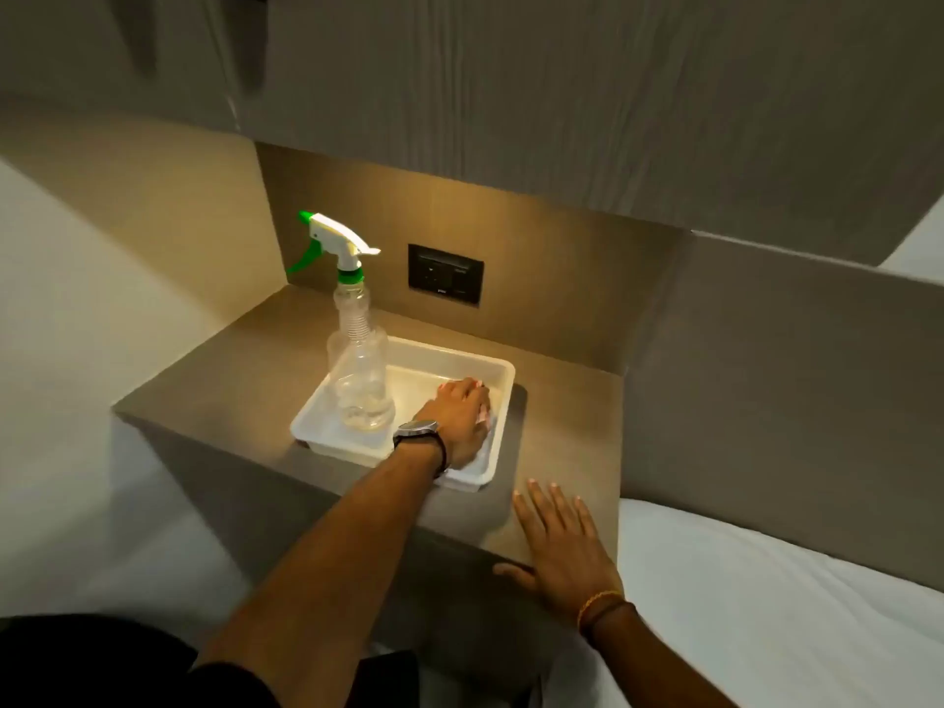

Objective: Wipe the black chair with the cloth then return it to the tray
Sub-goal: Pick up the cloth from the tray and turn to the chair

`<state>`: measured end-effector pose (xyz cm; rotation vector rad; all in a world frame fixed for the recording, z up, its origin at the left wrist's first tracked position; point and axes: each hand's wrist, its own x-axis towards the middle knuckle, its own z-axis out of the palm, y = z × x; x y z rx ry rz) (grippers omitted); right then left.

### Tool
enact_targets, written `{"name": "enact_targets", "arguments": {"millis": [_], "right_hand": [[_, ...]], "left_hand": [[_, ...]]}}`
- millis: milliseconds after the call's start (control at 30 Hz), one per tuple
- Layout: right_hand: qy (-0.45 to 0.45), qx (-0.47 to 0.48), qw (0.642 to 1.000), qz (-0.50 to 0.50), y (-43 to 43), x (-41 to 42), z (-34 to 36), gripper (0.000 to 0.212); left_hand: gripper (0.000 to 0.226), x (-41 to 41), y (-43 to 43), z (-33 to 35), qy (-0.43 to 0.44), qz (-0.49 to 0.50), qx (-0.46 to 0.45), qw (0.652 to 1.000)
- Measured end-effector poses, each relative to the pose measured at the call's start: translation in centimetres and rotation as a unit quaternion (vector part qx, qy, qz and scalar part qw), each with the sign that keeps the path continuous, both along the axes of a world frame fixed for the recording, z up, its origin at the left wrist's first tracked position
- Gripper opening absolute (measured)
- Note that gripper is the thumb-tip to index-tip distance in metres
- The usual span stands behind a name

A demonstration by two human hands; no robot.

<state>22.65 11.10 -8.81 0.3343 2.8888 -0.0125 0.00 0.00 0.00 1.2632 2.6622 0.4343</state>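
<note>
A white plastic tray (503, 373) sits on a brown bedside shelf. My left hand (459, 413), with a watch on the wrist, reaches into the tray's right half. Its fingers curl down over a pale pinkish-white cloth (484, 416), which is mostly hidden under the hand. My right hand (564, 546) lies flat and open on the shelf's front right corner, holding nothing. A black shape (76, 656) fills the lower left corner; I cannot tell whether it is the chair.
A clear spray bottle (360, 370) with a white and green trigger stands in the tray's left half, close to my left wrist. A black switch panel (445, 274) is on the back wall. A white bed (792, 605) lies to the right.
</note>
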Motion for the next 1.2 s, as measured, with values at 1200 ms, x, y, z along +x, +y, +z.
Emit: {"name": "enact_targets", "arguments": {"millis": [1200], "right_hand": [[0.103,-0.072,0.960,0.251,-18.0,6.5,-8.9,0.069]], "left_hand": [[0.055,37.1,-39.5,-25.4,0.028,0.353,0.166,0.920]]}}
